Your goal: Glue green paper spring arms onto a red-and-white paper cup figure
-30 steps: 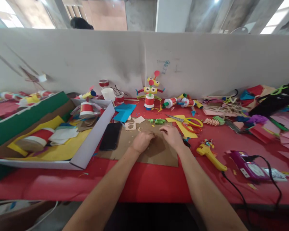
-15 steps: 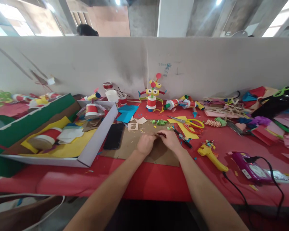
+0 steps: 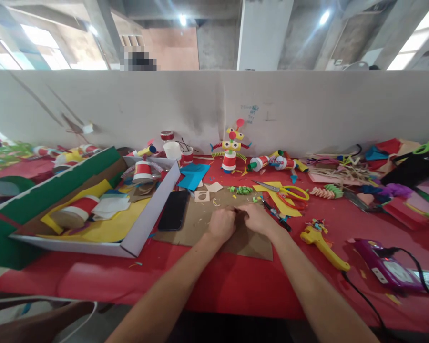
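Looking down along the head view, I see the person's two bare hands close together over a brown cardboard sheet (image 3: 250, 248), which lies on the red table (image 3: 236, 290) right in front of the body. The left hand (image 3: 222, 223) is curled in, almost a loose fist; whether anything sits inside it I can't tell from here. The right hand (image 3: 258, 218) bends toward it, fingers drawn narrow, their tips close by the left hand's; I can't make out whether they pinch something small.

Near the sheet's far edge lie a little tan card with a cut-out (image 3: 201, 196) and a green pleated paper strip (image 3: 243, 190). A dark phone (image 3: 173, 210) rests at the left. Just beyond the right hand there's a dark pen-like stick (image 3: 285, 225), then scissors (image 3: 273, 187) on yellow paper (image 3: 289, 210). Farther right, a yellow glue gun (image 3: 323, 247) lies near a purple device (image 3: 388, 267). A paper-cup figure (image 3: 229, 162) stands upright behind it all, and a white-walled box (image 3: 152, 207) takes up the left.
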A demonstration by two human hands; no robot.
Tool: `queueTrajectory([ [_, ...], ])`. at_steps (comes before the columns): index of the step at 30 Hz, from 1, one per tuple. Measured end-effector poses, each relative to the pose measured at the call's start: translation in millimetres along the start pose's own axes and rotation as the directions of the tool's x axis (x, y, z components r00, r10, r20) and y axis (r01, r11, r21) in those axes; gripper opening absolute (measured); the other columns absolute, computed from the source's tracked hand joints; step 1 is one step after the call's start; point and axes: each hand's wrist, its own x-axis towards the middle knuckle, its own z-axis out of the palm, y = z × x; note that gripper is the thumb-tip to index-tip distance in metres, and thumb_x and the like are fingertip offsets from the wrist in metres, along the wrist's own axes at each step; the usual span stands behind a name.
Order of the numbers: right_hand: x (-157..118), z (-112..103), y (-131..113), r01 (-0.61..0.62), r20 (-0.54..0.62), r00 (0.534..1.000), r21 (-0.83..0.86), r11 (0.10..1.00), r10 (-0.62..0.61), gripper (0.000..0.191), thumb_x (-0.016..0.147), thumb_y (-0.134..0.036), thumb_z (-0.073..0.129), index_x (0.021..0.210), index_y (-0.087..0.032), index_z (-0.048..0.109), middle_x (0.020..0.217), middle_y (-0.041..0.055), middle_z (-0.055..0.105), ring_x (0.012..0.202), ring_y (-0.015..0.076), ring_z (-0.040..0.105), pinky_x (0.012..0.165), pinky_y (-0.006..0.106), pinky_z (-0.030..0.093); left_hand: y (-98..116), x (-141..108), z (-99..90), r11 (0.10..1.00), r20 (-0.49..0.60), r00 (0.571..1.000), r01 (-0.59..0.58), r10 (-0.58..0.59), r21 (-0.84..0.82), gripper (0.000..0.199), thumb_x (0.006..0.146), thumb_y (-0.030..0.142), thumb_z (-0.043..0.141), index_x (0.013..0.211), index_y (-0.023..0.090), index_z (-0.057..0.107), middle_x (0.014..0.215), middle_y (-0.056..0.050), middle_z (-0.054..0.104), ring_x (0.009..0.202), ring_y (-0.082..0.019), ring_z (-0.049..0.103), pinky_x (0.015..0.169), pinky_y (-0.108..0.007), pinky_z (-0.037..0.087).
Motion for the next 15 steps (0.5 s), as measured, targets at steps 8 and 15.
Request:
queueTrajectory([
  [8,-1.4,-0.2,5.0,-0.027,0.055,0.998,-0.069,0.997,0.031,0.052,0.067,0.002,0.046,0.108,-0.018,0.071,0.102,0.0119,0.072,0.094,0.0215,0.064,0.082,0.027,0.044,-1.7,0.6,-1.0,0.998,0.014,0.999,-0.035,0.035,-0.053,0.03,0.077,0.004,0.047,0.093,0.013,0.07,0.097,-0.011,0.071,0.095,-0.022,0.065,0.086,-0.032,0.05],
  [15,-1.2,2.4,5.0,-0.029,0.076,0.996,-0.105,0.994,0.037,0.054,0.069,0.001,0.046,0.114,-0.018,0.069,0.092,0.0117,0.07,0.086,0.0203,0.064,0.08,0.026,0.044,-2.9,0.9,-3.0,0.994,0.009,0.997,-0.07,0.071,-0.088,0.029,0.076,0.005,0.049,0.09,0.015,0.072,0.096,-0.011,0.071,0.092,-0.022,0.065,0.085,-0.032,0.051],
])
